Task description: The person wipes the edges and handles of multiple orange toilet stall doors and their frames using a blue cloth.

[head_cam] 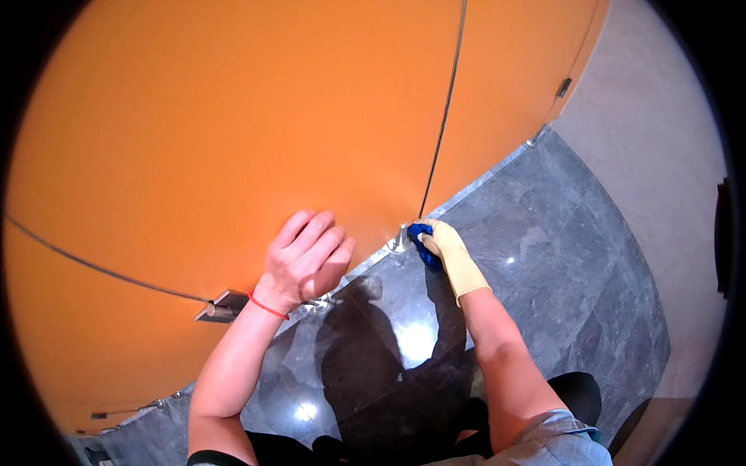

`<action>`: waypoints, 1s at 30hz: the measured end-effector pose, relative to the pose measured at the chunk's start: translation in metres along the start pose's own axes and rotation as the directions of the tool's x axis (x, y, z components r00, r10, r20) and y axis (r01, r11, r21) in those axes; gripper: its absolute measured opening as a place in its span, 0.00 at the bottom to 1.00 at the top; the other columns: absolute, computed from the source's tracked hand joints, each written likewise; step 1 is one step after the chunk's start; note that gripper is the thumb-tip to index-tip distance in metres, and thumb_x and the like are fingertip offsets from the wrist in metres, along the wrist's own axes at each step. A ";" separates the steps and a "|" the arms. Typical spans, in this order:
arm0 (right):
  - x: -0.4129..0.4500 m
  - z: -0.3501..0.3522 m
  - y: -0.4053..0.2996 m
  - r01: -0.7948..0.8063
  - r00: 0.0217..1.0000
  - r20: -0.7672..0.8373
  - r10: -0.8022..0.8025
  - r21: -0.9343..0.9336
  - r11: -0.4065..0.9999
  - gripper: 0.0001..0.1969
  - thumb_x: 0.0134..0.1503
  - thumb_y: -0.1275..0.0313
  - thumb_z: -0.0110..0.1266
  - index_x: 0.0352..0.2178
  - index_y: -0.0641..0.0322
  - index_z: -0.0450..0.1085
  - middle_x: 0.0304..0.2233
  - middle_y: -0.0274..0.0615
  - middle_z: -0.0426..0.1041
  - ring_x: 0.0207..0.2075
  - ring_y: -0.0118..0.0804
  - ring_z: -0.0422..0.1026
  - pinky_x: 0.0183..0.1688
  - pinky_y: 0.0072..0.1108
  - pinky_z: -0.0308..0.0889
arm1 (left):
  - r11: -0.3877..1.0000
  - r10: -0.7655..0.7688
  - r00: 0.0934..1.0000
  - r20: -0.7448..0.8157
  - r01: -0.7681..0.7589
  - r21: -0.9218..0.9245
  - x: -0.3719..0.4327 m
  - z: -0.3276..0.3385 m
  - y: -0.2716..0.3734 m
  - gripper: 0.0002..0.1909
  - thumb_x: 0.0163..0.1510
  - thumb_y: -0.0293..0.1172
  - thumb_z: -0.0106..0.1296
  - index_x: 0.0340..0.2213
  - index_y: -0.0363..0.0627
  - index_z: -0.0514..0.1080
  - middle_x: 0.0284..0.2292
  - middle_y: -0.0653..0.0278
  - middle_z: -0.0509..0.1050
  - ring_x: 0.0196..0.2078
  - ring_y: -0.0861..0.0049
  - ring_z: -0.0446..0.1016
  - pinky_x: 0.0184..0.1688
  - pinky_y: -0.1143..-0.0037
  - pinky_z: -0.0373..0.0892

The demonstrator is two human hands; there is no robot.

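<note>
My right hand, in a cream rubber glove, grips a bunched blue cloth low down beside a metal support foot. The foot stands at the bottom edge of an orange partition panel, close to a dark vertical seam. My left hand is bare, with a red cord around its wrist. Its fingers are curled in with nothing visible in them. It is in front of the panel, but whether the knuckles touch it I cannot tell. Another metal foot is partly hidden by my left wrist.
A metal hinge sits on the panel left of my left wrist. Grey stone-look tiles cover the floor, with shadows and bright light reflections. A pale wall rises at right. Another foot supports the partition farther right.
</note>
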State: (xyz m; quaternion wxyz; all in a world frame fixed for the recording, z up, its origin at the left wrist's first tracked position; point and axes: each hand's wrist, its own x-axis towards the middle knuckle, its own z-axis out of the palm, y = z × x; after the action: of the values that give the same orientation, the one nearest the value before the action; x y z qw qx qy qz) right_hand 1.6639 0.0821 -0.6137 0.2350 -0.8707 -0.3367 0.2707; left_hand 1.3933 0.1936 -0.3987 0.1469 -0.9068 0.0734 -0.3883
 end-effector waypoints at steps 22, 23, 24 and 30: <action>-0.051 0.048 -0.011 -0.221 0.975 0.097 0.199 0.357 0.908 0.13 0.52 0.67 0.52 0.40 0.55 0.74 0.32 0.48 0.77 0.37 0.51 0.76 0.40 0.37 0.71 | 0.995 -0.012 1.000 0.026 0.015 -0.100 0.005 -0.011 0.000 0.05 0.37 0.26 0.55 0.22 0.46 0.72 0.25 0.66 0.71 0.33 0.70 0.72 0.40 0.70 0.66; -0.054 0.060 -0.007 -0.345 0.938 0.217 0.269 0.625 0.700 0.11 0.53 0.68 0.51 0.36 0.60 0.73 0.26 0.47 0.76 0.32 0.49 0.76 0.34 0.38 0.72 | 0.995 0.004 1.000 0.017 -0.003 -0.102 0.013 -0.014 0.000 0.05 0.37 0.26 0.55 0.22 0.46 0.72 0.25 0.66 0.71 0.33 0.70 0.72 0.40 0.70 0.66; -0.058 0.071 -0.014 -0.385 0.923 0.342 0.178 0.850 0.359 0.08 0.55 0.69 0.51 0.34 0.60 0.71 0.24 0.44 0.73 0.29 0.47 0.74 0.31 0.37 0.71 | 0.995 -0.016 1.000 -0.026 0.013 -0.095 0.020 -0.022 -0.002 0.06 0.37 0.25 0.55 0.23 0.46 0.73 0.24 0.66 0.72 0.32 0.70 0.72 0.39 0.70 0.66; -0.062 0.130 -0.087 -0.299 0.927 0.366 -0.081 0.591 -0.750 0.14 0.63 0.63 0.45 0.22 0.51 0.58 0.17 0.32 0.57 0.15 0.34 0.59 0.22 0.31 0.62 | 0.999 -0.011 0.997 -0.082 0.007 -0.045 0.028 -0.040 -0.013 0.08 0.35 0.23 0.55 0.24 0.45 0.74 0.24 0.64 0.72 0.31 0.67 0.72 0.38 0.68 0.64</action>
State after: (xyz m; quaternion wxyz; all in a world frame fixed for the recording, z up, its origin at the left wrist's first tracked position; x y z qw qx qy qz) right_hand 1.5035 0.1251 -0.6392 0.8036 -0.1044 0.2512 0.5294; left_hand 1.3837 0.1901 -0.3487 0.1218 -0.8935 0.0839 -0.4240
